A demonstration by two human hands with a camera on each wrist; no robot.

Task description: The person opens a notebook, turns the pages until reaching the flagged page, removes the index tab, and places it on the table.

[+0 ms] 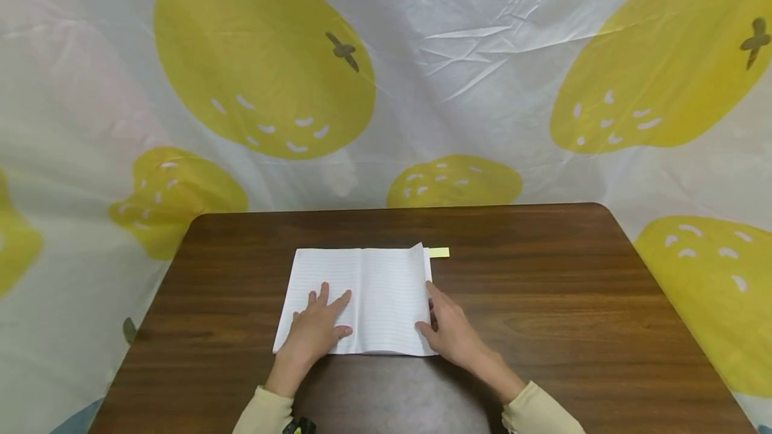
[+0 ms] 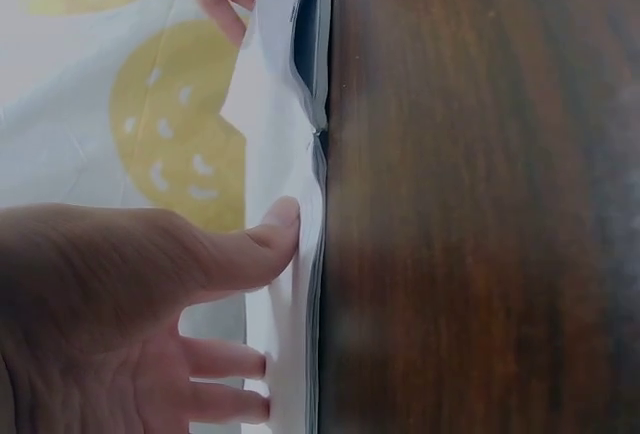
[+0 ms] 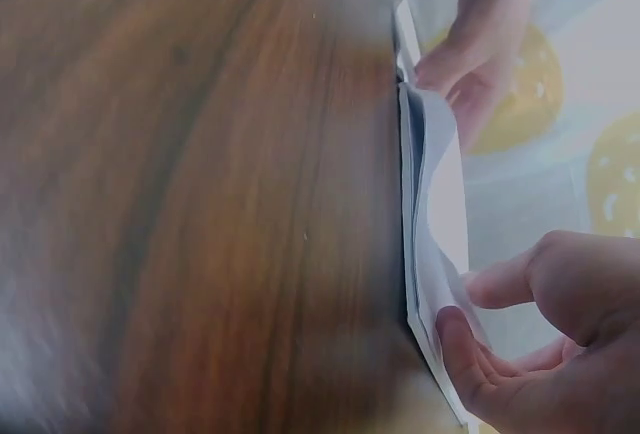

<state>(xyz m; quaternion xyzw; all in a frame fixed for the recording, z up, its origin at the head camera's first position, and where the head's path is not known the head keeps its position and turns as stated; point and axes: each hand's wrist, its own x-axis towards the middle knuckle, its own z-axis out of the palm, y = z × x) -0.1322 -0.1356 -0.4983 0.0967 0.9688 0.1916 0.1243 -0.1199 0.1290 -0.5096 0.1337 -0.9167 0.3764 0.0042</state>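
White lined pages show in the notebook (image 1: 386, 273), which lies open near the middle of the brown wood-grained table (image 1: 591, 313). On its left page the left hand (image 1: 313, 332) rests with fingers spread wide, gripping nothing. At the opposite edge the right hand (image 1: 455, 335) has thumb and fingers drawn close, pinching the outer edge of the right page, whose far corner lifts. Beside that corner a yellow tab (image 1: 439, 252) juts out. Pale sleeves (image 1: 543, 412) cover both forearms, and behind the table hangs a white cloth (image 1: 392, 86) printed with large yellow fruit shapes.
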